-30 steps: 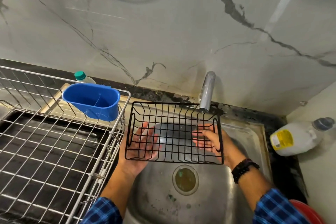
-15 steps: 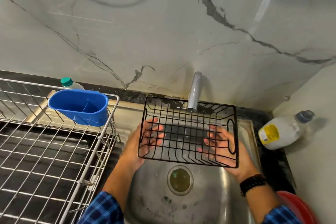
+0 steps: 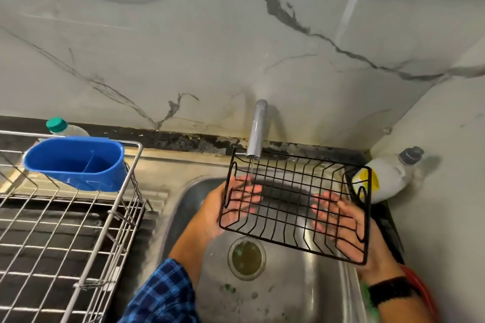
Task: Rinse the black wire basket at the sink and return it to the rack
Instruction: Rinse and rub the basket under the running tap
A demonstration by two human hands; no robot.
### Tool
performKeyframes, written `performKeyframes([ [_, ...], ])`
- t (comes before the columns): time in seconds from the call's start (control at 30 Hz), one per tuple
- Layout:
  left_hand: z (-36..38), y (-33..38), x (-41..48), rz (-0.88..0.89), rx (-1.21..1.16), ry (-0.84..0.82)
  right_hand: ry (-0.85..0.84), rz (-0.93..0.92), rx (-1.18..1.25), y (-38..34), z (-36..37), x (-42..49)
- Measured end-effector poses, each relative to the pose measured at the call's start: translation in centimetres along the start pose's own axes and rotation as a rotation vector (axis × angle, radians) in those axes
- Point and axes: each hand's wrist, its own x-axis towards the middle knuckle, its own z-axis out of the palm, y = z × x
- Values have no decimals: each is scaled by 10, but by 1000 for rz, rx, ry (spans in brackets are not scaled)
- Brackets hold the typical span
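Observation:
I hold the black wire basket [image 3: 295,204] above the steel sink [image 3: 294,288], tilted down to the right. My left hand [image 3: 228,207] supports its left end from beneath, fingers showing through the wires. My right hand [image 3: 346,231] cradles its right end the same way. The grey tap [image 3: 257,130] stands over the basket's back left corner, and a thin stream of water falls through the wires onto my left fingers. The silver wire rack [image 3: 65,231] fills the left side.
A blue plastic caddy [image 3: 74,162] hangs on the rack's back rail, with a green-capped bottle [image 3: 59,126] behind it. A white jug with a yellow label [image 3: 385,178] lies in the right corner. The sink drain [image 3: 246,257] sits below the basket. Something red [image 3: 420,294] is by my right wrist.
The basket and both hands have shifted right under the tap and the basket has tilted more. The stream now lands at its left end instead of the middle.

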Motion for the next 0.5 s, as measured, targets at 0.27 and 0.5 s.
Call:
performKeyframes([
  [0.27, -10, -2, -4, -40, 144, 78, 14, 40, -64, 5, 2, -5],
  [0.5, -18, -10, -13, -59, 7, 25, 59, 140, -153, 0, 5, -15],
])
